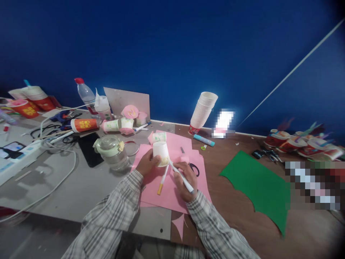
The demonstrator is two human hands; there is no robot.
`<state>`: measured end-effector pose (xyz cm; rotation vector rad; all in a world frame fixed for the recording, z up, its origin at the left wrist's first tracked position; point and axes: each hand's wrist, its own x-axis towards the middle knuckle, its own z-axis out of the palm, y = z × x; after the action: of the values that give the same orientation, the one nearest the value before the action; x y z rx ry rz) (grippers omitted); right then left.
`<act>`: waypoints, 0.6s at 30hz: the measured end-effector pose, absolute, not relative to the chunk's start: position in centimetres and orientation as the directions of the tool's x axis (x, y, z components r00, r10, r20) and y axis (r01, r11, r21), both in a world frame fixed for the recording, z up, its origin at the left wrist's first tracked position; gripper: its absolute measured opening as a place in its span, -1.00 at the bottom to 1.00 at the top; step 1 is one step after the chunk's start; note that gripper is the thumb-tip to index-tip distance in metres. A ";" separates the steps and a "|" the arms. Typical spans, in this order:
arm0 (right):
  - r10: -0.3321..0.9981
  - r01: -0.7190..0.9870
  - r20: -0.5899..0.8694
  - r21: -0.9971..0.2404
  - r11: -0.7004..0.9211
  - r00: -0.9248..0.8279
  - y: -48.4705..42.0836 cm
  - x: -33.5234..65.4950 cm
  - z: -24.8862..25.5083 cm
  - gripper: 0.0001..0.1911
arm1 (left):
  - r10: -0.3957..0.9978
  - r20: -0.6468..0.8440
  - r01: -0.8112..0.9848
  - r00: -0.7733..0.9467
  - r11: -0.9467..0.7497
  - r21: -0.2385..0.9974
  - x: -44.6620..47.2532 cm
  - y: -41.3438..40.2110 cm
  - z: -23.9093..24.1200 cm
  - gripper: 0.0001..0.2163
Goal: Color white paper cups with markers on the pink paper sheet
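We are at the marking step: our left hand (147, 163) wraps its fingers around a white paper cup (161, 153) held over the pink paper (172, 194), while our right hand (185, 179) pinches a pen (181, 176), tip at the cup's side. The next stroke, we judge, needs the cup kept steady. A grey table (88, 187) adjoins brown wood (242, 201) under a blue wall (172, 46).

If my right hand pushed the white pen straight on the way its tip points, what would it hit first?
Most likely the upside-down white paper cup that the left hand holds: the white pen in the right hand already has its tip at the cup's lower edge.
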<state>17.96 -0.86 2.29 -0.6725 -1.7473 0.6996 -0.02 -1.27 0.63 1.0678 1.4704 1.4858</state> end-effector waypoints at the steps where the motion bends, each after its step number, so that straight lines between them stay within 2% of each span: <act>1: 0.761 0.097 0.613 -0.762 0.640 -0.213 -0.9 18.0 2.2 -0.73 | 0.935 0.040 0.037 -0.353 -0.029 0.999 0.0 -1.3 0.6 -0.55; 4: 0.842 0.046 0.523 -0.845 0.532 -0.131 -0.8 17.9 1.8 -0.62 | 0.933 0.031 0.052 -0.359 -0.013 0.999 -0.3 -1.2 0.5 -0.56; 7: 0.870 0.035 0.458 -0.881 0.472 -0.184 -0.7 17.8 1.5 -0.63 | 0.936 0.031 0.061 -0.350 -0.011 0.998 -0.4 -1.3 0.5 -0.58; 13: 0.808 0.099 0.530 -0.817 0.567 -0.258 -0.6 17.4 1.6 -0.61 | 0.945 0.043 0.066 -0.323 -0.022 0.998 -0.2 -1.5 1.3 -0.57; 18: 0.784 0.097 0.523 -0.808 0.581 -0.336 -0.5 17.5 1.9 -0.60 | 0.961 0.049 0.066 -0.271 -0.032 0.997 0.0 -1.9 1.4 -0.52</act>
<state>17.51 -0.45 1.85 -0.7219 -1.7933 0.8441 0.04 -1.87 1.37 1.1417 1.4380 1.4134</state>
